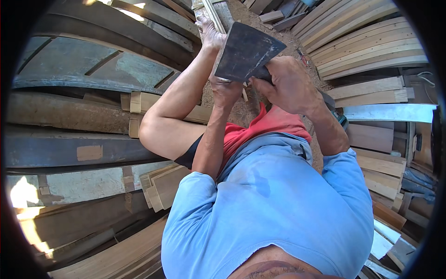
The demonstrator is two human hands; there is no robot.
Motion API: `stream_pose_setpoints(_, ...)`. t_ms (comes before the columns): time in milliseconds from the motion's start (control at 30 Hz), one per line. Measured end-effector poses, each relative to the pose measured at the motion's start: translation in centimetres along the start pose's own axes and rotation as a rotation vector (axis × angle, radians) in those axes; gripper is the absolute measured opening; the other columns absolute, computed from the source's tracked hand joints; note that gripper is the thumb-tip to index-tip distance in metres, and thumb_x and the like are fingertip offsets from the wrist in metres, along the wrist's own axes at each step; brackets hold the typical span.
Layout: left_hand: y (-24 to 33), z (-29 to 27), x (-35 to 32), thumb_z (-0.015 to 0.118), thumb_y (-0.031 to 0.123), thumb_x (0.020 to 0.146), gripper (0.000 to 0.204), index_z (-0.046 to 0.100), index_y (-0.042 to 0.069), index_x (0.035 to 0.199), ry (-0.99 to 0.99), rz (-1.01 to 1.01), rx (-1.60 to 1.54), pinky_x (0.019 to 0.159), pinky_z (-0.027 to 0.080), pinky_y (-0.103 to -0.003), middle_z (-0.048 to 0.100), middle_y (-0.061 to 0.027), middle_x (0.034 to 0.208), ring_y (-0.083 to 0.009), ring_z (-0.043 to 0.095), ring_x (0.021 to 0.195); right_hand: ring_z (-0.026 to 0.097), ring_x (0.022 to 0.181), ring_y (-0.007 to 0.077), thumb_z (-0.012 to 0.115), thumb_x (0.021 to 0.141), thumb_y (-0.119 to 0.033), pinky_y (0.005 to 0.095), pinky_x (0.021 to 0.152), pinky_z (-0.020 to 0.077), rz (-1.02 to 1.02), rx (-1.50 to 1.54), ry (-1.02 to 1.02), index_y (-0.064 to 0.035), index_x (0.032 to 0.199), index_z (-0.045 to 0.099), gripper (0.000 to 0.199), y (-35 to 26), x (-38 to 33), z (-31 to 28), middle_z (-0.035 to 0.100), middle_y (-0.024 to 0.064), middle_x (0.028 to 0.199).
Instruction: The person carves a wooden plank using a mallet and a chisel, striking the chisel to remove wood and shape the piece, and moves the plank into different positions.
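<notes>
My right hand (290,83) is closed around the dark handle of a hatchet (248,52). Its broad, scuffed black blade is raised between my hands, with the paler edge toward the left. My left hand (226,92) is just below the blade, which hides most of its fingers. What that hand holds, if anything, cannot be made out. A small pale sliver of wood (245,94) shows between the two hands. Thin pale wood strips (213,14) lie on a weathered block (225,13), against my bare left foot (210,33).
Stacked planks (364,49) rise at the far right, with shorter boards (378,169) nearer on that side. Long worn boards (69,151) and a painted slotted panel (100,63) line the left. Sawdust covers the ground (260,23). My bent left knee (155,130) is left of my arms.
</notes>
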State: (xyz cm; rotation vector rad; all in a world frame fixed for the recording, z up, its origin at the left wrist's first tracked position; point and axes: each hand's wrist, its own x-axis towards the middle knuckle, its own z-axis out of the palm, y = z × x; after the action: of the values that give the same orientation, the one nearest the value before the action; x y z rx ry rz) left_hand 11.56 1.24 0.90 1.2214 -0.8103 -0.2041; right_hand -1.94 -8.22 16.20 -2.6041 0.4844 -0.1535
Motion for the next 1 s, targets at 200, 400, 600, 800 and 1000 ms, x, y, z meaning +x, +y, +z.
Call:
stream_pose_setpoints(200,-2.8,0.3,-2.1,0.077,0.001,0.078,0.029,0.067,0.0,0.106,-0.032,-0.022,0.145,0.074,0.055,-0.031,0.073,-0.0077,0.089,-0.0146,0.069,0.084,0.072,0.089,0.0393,0.068,0.089,-0.026,0.0482,0.081,0.0566,0.09,-0.102,-0.114,-0.0025,0.11,0.066,0.032,1.4,0.4,2.5,0.072,0.0226,0.091)
stream_pose_setpoints(400,0.8,0.2,-1.5,0.081,0.003,0.08,0.032,0.056,0.004,0.099,0.017,-0.12,0.137,0.069,0.051,-0.029,0.063,-0.0049,0.085,-0.0109,0.061,0.077,0.07,0.078,0.0396,0.07,0.086,-0.019,0.0464,0.076,0.057,0.328,0.78,-0.103,-0.0047,0.112,0.067,0.029,7.3,-2.0,5.9,0.073,0.0185,0.09)
stream_pose_setpoints(600,6.8,7.3,-0.2,0.085,0.014,0.065,0.028,0.062,0.01,0.082,-0.25,0.588,0.24,0.08,0.045,-0.044,0.064,-0.0061,0.094,-0.0291,0.063,0.088,0.069,0.093,0.0286,0.066,0.092,-0.018,0.0414,0.081,0.0553,-0.23,0.415,0.259,-0.005,0.114,0.066,0.025,15.3,-4.7,9.7,0.07,0.0106,0.102)
stream_pose_setpoints(800,5.9,9.3,-4.1,0.083,0.019,0.065,0.04,0.069,0.021,0.102,-0.559,0.568,0.431,0.102,0.036,-0.053,0.051,-0.0172,0.137,-0.0384,0.049,0.125,0.068,0.093,0.0205,0.065,0.093,-0.024,0.0346,0.081,0.0551,-0.017,1.439,0.041,-0.0039,0.108,0.067,0.025,18.3,-4.9,12.5,0.07,0.0101,0.102)
stream_pose_setpoints(1000,-0.8,2.5,-5.1,0.09,0.037,0.072,0.093,0.043,0.003,0.144,-0.184,-0.03,0.908,0.116,0.027,-0.053,0.034,-0.0328,0.153,-0.0437,0.036,0.14,0.064,0.068,0.0112,0.071,0.09,-0.022,0.028,0.066,0.0543,0.331,1.316,0.213,-0.0059,0.093,0.064,0.018,14.0,-7.6,7.3,0.071,0.006,0.081)
